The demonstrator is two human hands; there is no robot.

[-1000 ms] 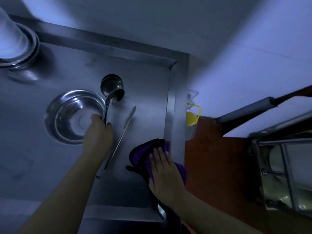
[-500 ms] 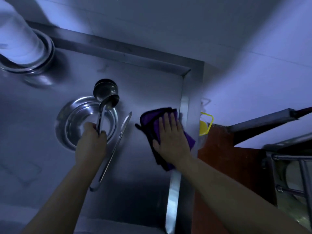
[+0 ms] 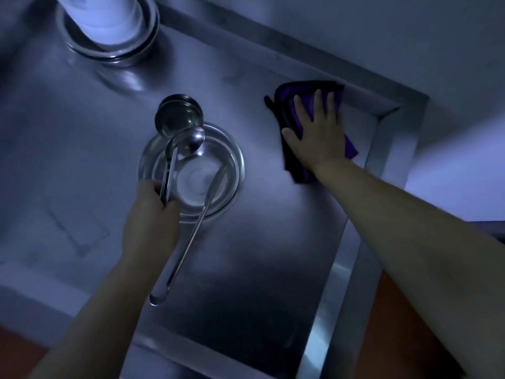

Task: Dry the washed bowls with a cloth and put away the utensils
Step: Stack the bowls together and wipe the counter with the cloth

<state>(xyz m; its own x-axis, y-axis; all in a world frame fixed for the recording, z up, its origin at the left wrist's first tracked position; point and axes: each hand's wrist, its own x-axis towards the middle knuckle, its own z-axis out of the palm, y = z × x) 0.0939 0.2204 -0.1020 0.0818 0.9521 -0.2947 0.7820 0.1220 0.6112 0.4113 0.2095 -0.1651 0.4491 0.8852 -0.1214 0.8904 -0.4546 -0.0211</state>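
A steel bowl (image 3: 191, 184) sits on the steel counter (image 3: 259, 255). My left hand (image 3: 151, 214) grips the handles of two steel ladles; their cups, a large ladle (image 3: 177, 119) and a small ladle (image 3: 195, 140), hang over the bowl's far rim. A long flat utensil (image 3: 188, 242) lies slanted across the bowl's right side, its handle end toward me. My right hand (image 3: 318, 132) presses flat, fingers spread, on a purple cloth (image 3: 297, 105) near the counter's back right corner.
A stack of metal bowls with a white one on top (image 3: 109, 26) stands at the back left. A raised steel rim (image 3: 393, 149) borders the counter's back and right sides. A brown surface (image 3: 396, 337) lies beyond the right edge.
My right hand has slid the purple cloth away from me toward the back corner. My left hand has carried the ladles over the bowl. The view has shifted right and down.
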